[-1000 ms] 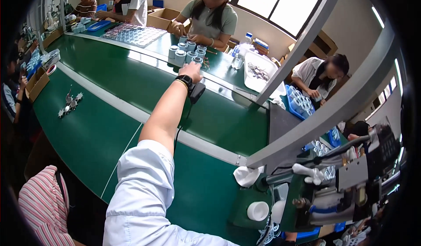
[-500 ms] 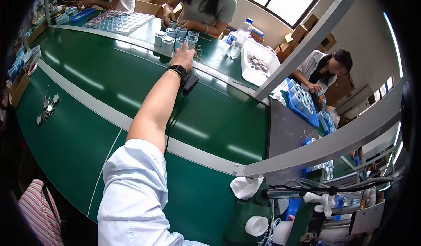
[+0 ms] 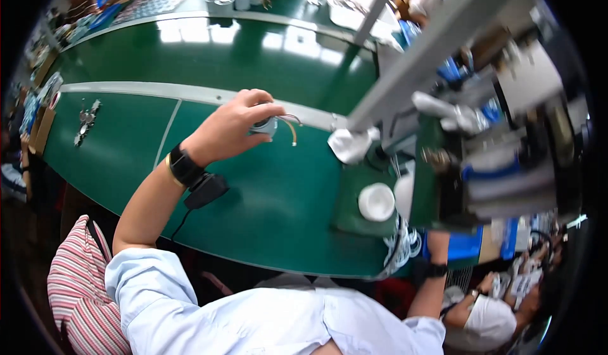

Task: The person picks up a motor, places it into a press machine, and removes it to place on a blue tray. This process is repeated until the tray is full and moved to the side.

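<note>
One green worktop (image 3: 272, 228) is being overhung by one left hand (image 3: 235, 126); beside one blue tray (image 3: 464, 244), one right hand (image 3: 437, 243) is being partly hidden, its fingers' state impossible to tell; between the left thumb and fingers (image 3: 263, 110), one grey-blue cylinder (image 3: 266, 128) trailing thin wires (image 3: 294, 143) is being clamped above the worktop

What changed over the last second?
Left hand drew back toward the wearer from the far cylinders, now gripping one light-blue cylinder with wires over the near bench. The head view shifted too. Unchanged: silver metal part and white round piece sit as before.
</note>
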`<state>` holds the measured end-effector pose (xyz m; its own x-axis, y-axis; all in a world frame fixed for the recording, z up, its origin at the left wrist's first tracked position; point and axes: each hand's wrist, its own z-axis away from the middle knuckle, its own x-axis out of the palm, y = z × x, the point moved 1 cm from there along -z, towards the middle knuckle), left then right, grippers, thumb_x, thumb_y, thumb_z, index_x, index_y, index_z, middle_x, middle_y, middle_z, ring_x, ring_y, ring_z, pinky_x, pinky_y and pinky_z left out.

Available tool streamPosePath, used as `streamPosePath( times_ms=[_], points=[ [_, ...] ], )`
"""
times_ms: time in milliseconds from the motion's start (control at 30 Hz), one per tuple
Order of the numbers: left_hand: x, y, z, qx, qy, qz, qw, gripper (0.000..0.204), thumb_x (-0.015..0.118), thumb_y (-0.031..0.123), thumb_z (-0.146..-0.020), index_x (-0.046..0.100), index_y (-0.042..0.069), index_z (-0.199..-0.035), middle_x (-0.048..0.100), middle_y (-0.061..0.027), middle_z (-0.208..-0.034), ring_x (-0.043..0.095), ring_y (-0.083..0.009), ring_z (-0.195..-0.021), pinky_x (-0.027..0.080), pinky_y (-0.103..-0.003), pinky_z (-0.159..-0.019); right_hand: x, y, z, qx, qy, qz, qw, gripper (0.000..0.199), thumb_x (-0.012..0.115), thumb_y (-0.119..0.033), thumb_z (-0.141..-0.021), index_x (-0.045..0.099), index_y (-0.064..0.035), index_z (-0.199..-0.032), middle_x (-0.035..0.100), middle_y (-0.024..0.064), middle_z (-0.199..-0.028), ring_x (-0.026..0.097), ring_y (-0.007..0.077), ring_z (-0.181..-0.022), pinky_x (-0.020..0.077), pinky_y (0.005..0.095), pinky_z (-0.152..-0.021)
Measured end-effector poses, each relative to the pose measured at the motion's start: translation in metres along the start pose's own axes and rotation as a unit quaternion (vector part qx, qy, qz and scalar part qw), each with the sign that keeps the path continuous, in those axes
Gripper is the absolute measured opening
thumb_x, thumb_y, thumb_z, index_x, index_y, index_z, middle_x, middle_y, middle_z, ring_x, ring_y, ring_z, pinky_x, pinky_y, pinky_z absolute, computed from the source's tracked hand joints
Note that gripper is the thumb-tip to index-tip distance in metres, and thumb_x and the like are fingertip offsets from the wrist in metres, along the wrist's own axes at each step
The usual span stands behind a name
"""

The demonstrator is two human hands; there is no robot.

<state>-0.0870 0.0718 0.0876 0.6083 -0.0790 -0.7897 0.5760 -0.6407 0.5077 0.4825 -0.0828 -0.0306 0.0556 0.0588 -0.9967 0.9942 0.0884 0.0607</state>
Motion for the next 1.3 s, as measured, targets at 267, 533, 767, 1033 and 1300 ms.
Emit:
streamPosePath(
  times_ms=[267, 533, 767, 1033, 1300],
  points=[
    [0.076, 0.111, 0.069, -0.032, -0.144, 0.067, 0.987, 0.070, 0.074, -0.005, -0.068, 0.054, 0.012, -0.132, 0.048, -0.0136, -0.134, 0.054, -0.0343, -0.117, 0.050, -0.040, -0.094, -0.098, -0.086, 0.014, 0.037, 0.178, -0.341, 0.922, 0.017, 0.066, -0.014, -0.086, 0.064, -0.0053, -0.100, 0.063, 0.0107, -0.095, 0.059, 0.0304, -0.090, 0.0438, 0.0408, -0.083],
    [0.080, 0.157, 0.083, -0.092, 0.032, 0.159, 0.983, 0.057, 0.077, 0.016, -0.076, 0.057, 0.013, -0.129, 0.045, -0.0145, -0.141, 0.044, -0.0350, -0.127, 0.040, -0.044, -0.105, -0.095, -0.079, 0.038, -0.042, 0.134, -0.214, 0.967, 0.019, 0.070, -0.014, -0.082, 0.066, -0.0106, -0.100, 0.065, 0.0040, -0.103, 0.056, 0.0248, -0.107, 0.0349, 0.0383, -0.096],
    [0.120, 0.155, 0.069, -0.193, 0.058, -0.131, 0.971, 0.057, 0.077, 0.027, -0.078, 0.058, 0.016, -0.130, 0.049, -0.0138, -0.132, 0.047, -0.0337, -0.122, 0.045, -0.040, -0.096, -0.086, -0.079, -0.012, -0.052, 0.110, -0.157, 0.980, 0.019, 0.074, -0.019, -0.078, 0.067, -0.0122, -0.095, 0.065, 0.0034, -0.107, 0.051, 0.0242, -0.115, 0.0310, 0.0419, -0.100],
    [0.094, 0.140, 0.072, -0.126, -0.004, -0.039, 0.991, 0.071, 0.083, 0.022, -0.072, 0.053, 0.017, -0.135, 0.053, -0.0122, -0.123, 0.054, -0.0312, -0.110, 0.048, -0.038, -0.087, -0.081, -0.075, -0.023, -0.096, 0.140, -0.149, 0.974, 0.019, 0.075, -0.022, -0.078, 0.067, -0.0102, -0.091, 0.065, 0.0052, -0.111, 0.049, 0.0279, -0.121, 0.0290, 0.0419, -0.104],
    [0.113, 0.120, 0.093, -0.192, 0.066, 0.092, 0.975, 0.082, 0.087, 0.015, -0.065, 0.047, 0.010, -0.137, 0.057, -0.0108, -0.120, 0.056, -0.0293, -0.109, 0.045, -0.040, -0.091, -0.111, -0.075, 0.003, -0.014, 0.211, -0.341, 0.916, 0.012, 0.066, -0.006, -0.088, 0.067, -0.0018, -0.098, 0.064, 0.0074, -0.094, 0.058, 0.0170, -0.083, 0.0452, 0.0274, -0.069]
  ],
)
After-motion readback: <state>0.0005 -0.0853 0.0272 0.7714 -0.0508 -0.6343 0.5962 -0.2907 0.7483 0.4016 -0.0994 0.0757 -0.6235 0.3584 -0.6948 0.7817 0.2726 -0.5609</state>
